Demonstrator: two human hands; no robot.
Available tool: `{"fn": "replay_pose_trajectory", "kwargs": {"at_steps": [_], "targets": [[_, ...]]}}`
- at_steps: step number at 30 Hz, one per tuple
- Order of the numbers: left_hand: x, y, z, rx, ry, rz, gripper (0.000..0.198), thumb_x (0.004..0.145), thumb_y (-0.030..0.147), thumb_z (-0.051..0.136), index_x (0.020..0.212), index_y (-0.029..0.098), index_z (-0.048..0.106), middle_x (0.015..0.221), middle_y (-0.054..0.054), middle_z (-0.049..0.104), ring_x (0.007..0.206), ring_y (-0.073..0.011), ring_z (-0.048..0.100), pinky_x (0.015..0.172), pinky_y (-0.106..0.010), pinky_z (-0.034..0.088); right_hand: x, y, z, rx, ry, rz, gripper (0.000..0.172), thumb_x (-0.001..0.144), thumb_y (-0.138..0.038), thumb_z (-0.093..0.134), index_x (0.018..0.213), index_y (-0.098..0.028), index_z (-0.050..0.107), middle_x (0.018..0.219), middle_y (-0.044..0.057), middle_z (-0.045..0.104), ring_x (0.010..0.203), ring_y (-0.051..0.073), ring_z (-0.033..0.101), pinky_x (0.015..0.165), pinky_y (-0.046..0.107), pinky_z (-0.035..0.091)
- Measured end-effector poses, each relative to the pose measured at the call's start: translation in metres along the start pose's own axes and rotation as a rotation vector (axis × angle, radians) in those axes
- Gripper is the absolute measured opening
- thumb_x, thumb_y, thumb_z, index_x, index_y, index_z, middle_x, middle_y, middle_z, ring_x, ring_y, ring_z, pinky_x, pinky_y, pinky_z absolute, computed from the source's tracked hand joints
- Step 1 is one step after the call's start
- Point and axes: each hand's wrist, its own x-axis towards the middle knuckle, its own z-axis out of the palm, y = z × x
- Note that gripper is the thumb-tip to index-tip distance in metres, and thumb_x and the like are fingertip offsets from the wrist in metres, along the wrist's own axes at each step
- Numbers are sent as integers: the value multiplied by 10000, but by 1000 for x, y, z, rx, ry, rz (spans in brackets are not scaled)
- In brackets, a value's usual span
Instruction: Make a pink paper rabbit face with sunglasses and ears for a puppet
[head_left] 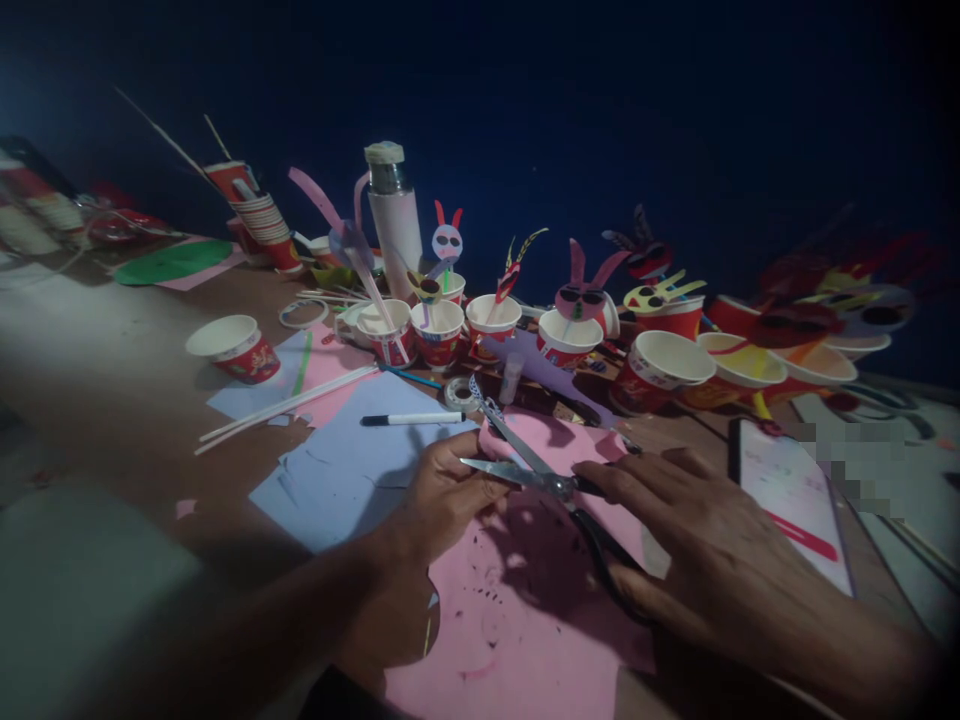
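My right hand [675, 540] grips the black handles of a pair of scissors [555, 484], whose two silver blades are parted and point left. Beside the blades, my left hand [446, 490] is closed on a piece of pink paper [499, 432]. The lower blade passes in front of its fingers. Below both hands lies a large pink sheet [540, 620] with dark marks, partly in shadow. Light blue paper [337, 470] lies to the left, with a white marker [412, 420] with a black cap on it.
Red and white paper cups [566, 340] hold paper faces on sticks. A white bottle [396, 225] rises behind them. White sticks [285, 405] and a tipped cup [244, 350] lie left. A phone [787, 500] is at right; a tape roll [460, 394] sits beyond my left hand.
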Motion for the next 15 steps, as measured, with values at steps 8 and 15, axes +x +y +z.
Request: {"fn": "replay_pose_trajectory", "kwargs": {"at_steps": [8, 15], "targets": [[0, -3, -1, -30, -11, -11, 138, 678, 215, 683, 695, 148, 565, 527, 32, 563, 463, -68, 495, 460, -169, 376, 2, 0, 2, -27, 58, -14, 408, 724, -242, 559, 1124, -159, 546, 968, 87, 685, 879, 263, 616, 792, 410, 390], [1, 2, 3, -39, 42, -47, 174, 640, 249, 708, 692, 136, 585, 511, 41, 519, 432, -54, 443, 433, -172, 346, 1, -3, 0, -4, 42, -15, 427, 730, -236, 561, 1149, -171, 522, 988, 91, 680, 868, 269, 614, 768, 421, 403]]}}
